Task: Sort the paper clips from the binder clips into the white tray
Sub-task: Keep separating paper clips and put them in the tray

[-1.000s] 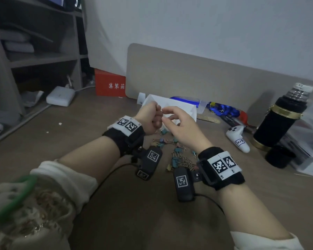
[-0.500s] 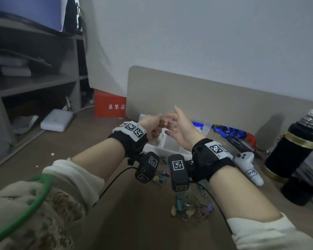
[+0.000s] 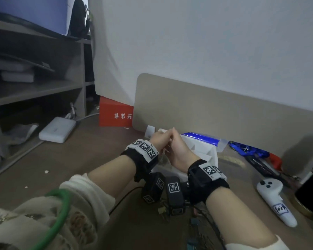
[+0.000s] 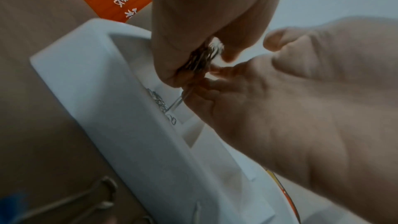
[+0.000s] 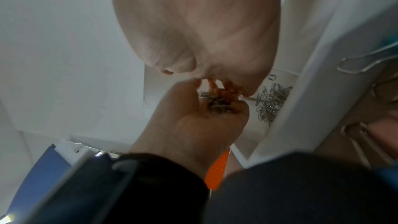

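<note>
The left hand (image 3: 158, 141) is curled into a fist around a bunch of thin silver wire paper clips (image 4: 202, 60). Touching it on the right, the right hand (image 3: 179, 150) reaches its fingers into that bunch. Directly beneath both, the smooth white plastic compartment tray (image 4: 103, 101) holds a loose heap of more clips (image 5: 271, 103).

Left hand (image 3: 158, 139) and right hand (image 3: 179, 150) touching above white tray (image 3: 206, 152); binder clips (image 3: 163, 211) nearer.
</note>
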`<state>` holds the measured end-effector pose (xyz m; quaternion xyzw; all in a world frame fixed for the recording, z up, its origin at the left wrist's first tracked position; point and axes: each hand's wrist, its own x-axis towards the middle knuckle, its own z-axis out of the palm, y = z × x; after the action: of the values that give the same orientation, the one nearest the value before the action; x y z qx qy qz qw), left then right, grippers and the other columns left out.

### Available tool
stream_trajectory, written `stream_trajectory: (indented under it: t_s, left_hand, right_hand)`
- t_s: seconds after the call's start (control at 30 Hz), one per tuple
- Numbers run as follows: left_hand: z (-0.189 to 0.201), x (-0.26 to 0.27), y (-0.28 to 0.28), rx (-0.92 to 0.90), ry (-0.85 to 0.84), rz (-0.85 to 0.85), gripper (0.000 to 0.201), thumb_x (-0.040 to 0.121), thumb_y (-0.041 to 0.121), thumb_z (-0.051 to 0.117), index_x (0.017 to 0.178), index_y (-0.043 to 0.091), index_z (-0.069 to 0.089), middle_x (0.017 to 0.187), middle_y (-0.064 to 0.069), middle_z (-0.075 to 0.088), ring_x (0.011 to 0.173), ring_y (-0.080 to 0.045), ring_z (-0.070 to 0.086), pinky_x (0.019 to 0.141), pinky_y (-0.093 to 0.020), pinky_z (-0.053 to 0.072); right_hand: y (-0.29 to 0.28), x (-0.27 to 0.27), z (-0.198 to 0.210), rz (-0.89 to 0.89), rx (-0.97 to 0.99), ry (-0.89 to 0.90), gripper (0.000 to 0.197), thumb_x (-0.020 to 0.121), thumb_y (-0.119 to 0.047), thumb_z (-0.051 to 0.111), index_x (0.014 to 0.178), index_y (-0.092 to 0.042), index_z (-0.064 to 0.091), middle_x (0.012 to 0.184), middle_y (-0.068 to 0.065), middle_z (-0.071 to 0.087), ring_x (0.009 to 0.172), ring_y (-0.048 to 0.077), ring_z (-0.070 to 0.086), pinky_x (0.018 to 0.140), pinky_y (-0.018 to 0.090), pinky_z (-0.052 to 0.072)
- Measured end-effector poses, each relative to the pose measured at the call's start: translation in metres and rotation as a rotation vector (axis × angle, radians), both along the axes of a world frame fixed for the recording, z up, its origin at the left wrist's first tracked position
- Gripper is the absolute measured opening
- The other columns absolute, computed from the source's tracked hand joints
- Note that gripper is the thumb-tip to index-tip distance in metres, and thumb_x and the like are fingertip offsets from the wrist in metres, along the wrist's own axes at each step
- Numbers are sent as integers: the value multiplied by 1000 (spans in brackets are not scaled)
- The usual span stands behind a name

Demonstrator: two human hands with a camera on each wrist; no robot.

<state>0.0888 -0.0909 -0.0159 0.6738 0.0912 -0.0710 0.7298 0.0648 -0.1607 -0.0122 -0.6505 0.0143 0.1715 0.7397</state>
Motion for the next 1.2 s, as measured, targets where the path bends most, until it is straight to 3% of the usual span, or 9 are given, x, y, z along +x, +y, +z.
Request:
stream_trajectory:
  t_s: [0.07, 0.13, 0.2, 0.3, 0.43, 0.6, 0.77, 1.03, 1.2]
  left_hand:
    - [2, -2, 1, -78, 51, -49, 44, 81, 47, 51, 96, 7, 65, 95, -13, 67, 92, -26, 64, 93, -37, 48]
    - [6, -4, 5, -137, 102, -58, 44, 85, 48, 51, 90, 7, 65, 88, -12, 67, 88, -26, 62, 90, -37, 46]
    - [9, -5, 9, -145, 110, -16, 47, 87, 50, 49, 99, 6, 62, 92, -11, 65, 94, -25, 60, 96, -40, 44]
    - [14, -10, 10, -134, 89, 41, 48, 91, 49, 44, 109, 7, 57, 104, -12, 61, 115, -29, 54, 105, -44, 38]
    - [21, -17, 10, -144, 82, 39, 46, 94, 50, 39, 109, 10, 56, 115, -12, 58, 121, -29, 49, 103, -41, 36]
    - [32, -29, 11, -155, 75, 22, 55, 96, 50, 33, 128, 9, 50, 127, -12, 53, 124, -25, 45, 93, -38, 31]
    - [38, -53, 11, -173, 46, 41, 51, 95, 51, 33, 117, 10, 53, 121, -11, 58, 119, -26, 50, 106, -40, 35]
    - [40, -102, 2, -222, 19, -4, 47, 96, 47, 30, 113, 9, 53, 111, -12, 62, 113, -28, 56, 101, -42, 41]
    - [33, -133, -10, -244, 0, -41, 44, 97, 43, 30, 111, 8, 54, 100, -12, 63, 104, -28, 60, 100, -43, 43]
  right_hand:
    - [-1, 1, -4, -20, 6, 27, 58, 99, -57, 28, 124, -12, 57, 129, 13, 58, 119, 23, 53, 91, 34, 43]
    - [-4, -1, -5, 2, -17, 49, 54, 99, -57, 25, 115, -16, 56, 125, 12, 58, 118, 24, 52, 89, 35, 43]
    - [-9, -5, 0, 26, -29, 48, 55, 101, -54, 20, 129, -17, 49, 134, 12, 53, 124, 24, 49, 82, 29, 45]
    - [-15, -13, 8, 20, -20, 7, 61, 102, -50, 15, 150, -13, 25, 151, 12, 36, 138, 24, 37, 91, 29, 36]
    - [-12, -17, 13, -3, -58, -14, 67, 99, -59, 19, 153, -18, 18, 157, 9, 26, 142, 23, 31, 110, 35, 30]
    - [-17, -35, 19, -5, -96, -73, 65, 100, -56, 14, 154, -18, 14, 161, 6, 9, 148, 18, 12, 117, 35, 15]
    - [-25, -50, 26, -46, -102, -115, 68, 99, -57, 13, 153, -16, 18, 161, 7, 12, 148, 19, 10, 119, 40, 11]
    - [-43, -93, 31, -34, -94, -131, 70, 99, -58, 13, 150, -13, 27, 160, 5, 18, 148, 15, 14, 119, 37, 14]
    - [-66, -126, 32, -133, -136, -97, 57, 101, -52, 26, 134, -11, 49, 143, 10, 46, 133, 21, 41, 106, 41, 35]
